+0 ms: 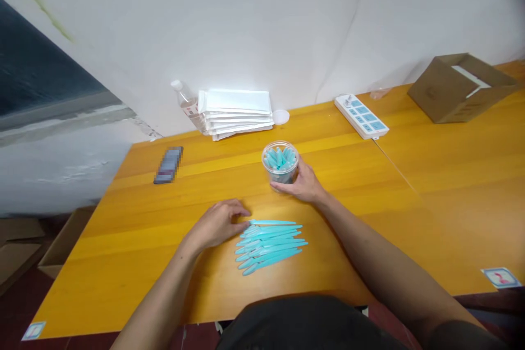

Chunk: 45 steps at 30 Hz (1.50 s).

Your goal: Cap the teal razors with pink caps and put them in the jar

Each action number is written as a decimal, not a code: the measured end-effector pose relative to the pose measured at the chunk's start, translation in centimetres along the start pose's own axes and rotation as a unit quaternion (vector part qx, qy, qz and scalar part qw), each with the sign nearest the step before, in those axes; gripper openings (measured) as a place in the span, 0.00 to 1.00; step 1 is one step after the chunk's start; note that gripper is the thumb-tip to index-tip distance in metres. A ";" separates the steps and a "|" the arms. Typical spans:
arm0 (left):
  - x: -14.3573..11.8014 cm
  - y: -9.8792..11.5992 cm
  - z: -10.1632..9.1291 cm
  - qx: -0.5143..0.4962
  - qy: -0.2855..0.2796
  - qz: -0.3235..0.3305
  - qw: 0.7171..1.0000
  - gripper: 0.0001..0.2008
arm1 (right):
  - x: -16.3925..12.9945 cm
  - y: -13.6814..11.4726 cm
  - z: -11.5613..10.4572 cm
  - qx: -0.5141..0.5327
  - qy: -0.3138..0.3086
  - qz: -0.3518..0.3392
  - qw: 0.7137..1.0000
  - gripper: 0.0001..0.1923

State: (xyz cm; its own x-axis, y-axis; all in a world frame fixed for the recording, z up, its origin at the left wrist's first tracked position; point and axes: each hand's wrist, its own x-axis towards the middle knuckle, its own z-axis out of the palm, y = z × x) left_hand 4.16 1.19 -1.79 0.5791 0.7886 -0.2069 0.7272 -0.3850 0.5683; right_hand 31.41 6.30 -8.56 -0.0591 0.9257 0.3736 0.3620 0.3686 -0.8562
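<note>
My right hand (301, 183) is wrapped round a clear plastic tub (283, 176), thumb in front and fingers at its right side. The tub stands upright on the table, lidless, with several small teal pieces (280, 157) packed inside. Closer to me lies a loose row of slim teal plastic sticks (270, 246), tapering to the right and wider at their left ends. My left hand (221, 221) rests at the upper left of that row, thumb and forefinger apart. Its thumb tip is at the end of the topmost stick; whether it touches cannot be told.
On the wooden table (123, 246), a stack of white packets (240, 112) stands beside a plastic bottle (191, 106) and a round clear lid (281, 116). A phone (168, 165) lies left, a power strip (361, 116) right, and a cardboard box (447, 93) far right.
</note>
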 end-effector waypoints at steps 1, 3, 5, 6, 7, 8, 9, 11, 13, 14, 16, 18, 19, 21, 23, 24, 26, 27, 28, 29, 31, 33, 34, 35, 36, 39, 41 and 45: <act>-0.2 -0.5 0.6 0.002 0.001 -0.010 1.000 0.09 | 0.0 0.0 0.0 -0.005 0.000 0.002 1.000 0.45; -0.3 -1.1 1.6 -0.003 0.012 -0.015 1.000 0.08 | -0.1 0.0 0.0 -0.010 -0.001 0.010 1.000 0.45; -0.3 -1.3 2.1 -0.017 0.021 -0.019 0.999 0.09 | -0.1 0.0 0.1 -0.006 -0.002 0.017 1.000 0.44; -0.3 -1.3 2.2 -0.025 0.021 -0.021 0.999 0.09 | -0.1 0.0 0.1 -0.002 0.000 0.018 1.000 0.43; -0.4 -1.3 2.0 -0.035 0.023 -0.022 0.999 0.10 | -0.1 -0.1 0.1 0.003 0.000 0.019 1.000 0.43; -0.5 -1.2 1.7 -0.044 0.031 -0.020 0.998 0.10 | -0.1 -0.1 0.1 0.008 0.001 0.018 1.000 0.43; -0.6 -1.1 1.1 -0.053 0.052 -0.015 0.997 0.11 | 0.0 -0.1 0.1 0.013 0.001 0.016 1.000 0.43; -1.0 -0.5 -1.1 -0.075 0.130 0.005 0.989 0.10 | 0.0 -0.2 0.1 0.022 0.000 0.010 1.000 0.43; -1.4 0.7 -4.3 -0.096 0.232 0.025 0.968 0.09 | 0.0 -0.2 0.1 0.026 -0.002 0.005 1.000 0.43; -1.5 1.6 -6.2 -0.102 0.282 0.034 0.953 0.09 | 0.0 -0.2 0.1 0.025 -0.002 0.004 1.000 0.44; -1.3 3.9 -9.9 -0.074 0.345 0.059 0.934 0.10 | 0.0 -0.2 0.0 0.020 -0.002 0.007 1.000 0.45; -0.3 6.2 -12.6 -0.027 0.405 0.083 0.910 0.09 | 0.0 -0.2 0.0 0.020 -0.004 0.007 1.000 0.45; 0.5 7.3 -13.4 0.003 0.410 0.096 0.907 0.08 | 0.0 -0.2 0.0 0.022 -0.005 0.005 1.000 0.45; 3.0 8.9 -13.6 0.070 0.360 0.123 0.922 0.06 | 0.0 -0.4 0.0 0.025 -0.005 0.000 1.000 0.45; 5.8 9.6 -12.5 0.135 0.253 0.146 0.947 0.05 | 0.1 -0.5 0.0 0.023 -0.004 -0.005 1.000 0.45; 7.1 9.7 -11.7 0.161 0.201 0.157 0.954 0.06 | 0.1 -0.6 -0.1 0.020 -0.003 -0.006 1.000 0.45; 8.7 9.5 -9.9 0.190 0.132 0.178 0.956 0.07 | 0.1 -0.7 -0.1 0.018 -0.007 -0.010 1.000 0.45; 8.8 9.2 -9.2 0.186 0.128 0.183 0.957 0.07 | 0.1 -0.7 -0.2 0.019 -0.010 -0.011 1.000 0.45; 8.5 8.8 -8.6 0.168 0.148 0.181 0.958 0.08 | 0.1 -0.7 -0.2 0.021 -0.012 -0.010 1.000 0.45; 7.8 8.2 -8.1 0.141 0.188 0.169 0.957 0.09 | 0.1 -0.7 -0.2 0.024 -0.012 -0.008 1.000 0.45; 5.4 6.8 -7.2 0.077 0.265 0.119 0.954 0.10 | 0.1 -0.6 -0.2 0.028 -0.010 -0.003 1.000 0.45; 2.8 5.0 -5.7 0.026 0.229 0.079 0.970 0.10 | 0.1 -0.4 -0.1 0.027 -0.004 -0.001 1.000 0.45; 1.6 4.1 -4.7 0.011 0.165 0.067 0.984 0.10 | 0.1 -0.2 0.0 0.025 -0.003 -0.002 1.000 0.44; 0.6 3.3 -3.5 0.003 0.094 0.056 0.994 0.10 | 0.0 -0.1 0.0 0.022 0.000 -0.004 1.000 0.44; -0.1 2.4 -2.3 0.000 0.035 0.042 0.998 0.10 | 0.0 -0.1 0.0 0.019 0.001 -0.006 1.000 0.44; -1.1 0.7 1.0 0.002 -0.015 -0.007 1.000 0.10 | -0.1 0.1 0.2 0.010 0.005 -0.005 1.000 0.44; -1.2 0.2 2.1 -0.012 -0.004 -0.019 1.000 0.11 | -0.1 0.1 0.2 0.007 0.007 0.000 1.000 0.45; -1.5 0.1 2.5 -0.033 0.029 -0.020 0.999 0.12 | -0.1 0.0 0.3 0.011 0.008 -0.002 1.000 0.43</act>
State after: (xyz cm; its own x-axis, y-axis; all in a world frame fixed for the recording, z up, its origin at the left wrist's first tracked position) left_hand 4.32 -1.25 -3.39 0.5272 0.8294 -0.1847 0.7221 -0.3227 0.6119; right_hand 31.19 6.25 -8.72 -0.0465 0.9226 0.3830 0.3409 0.3750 -0.8621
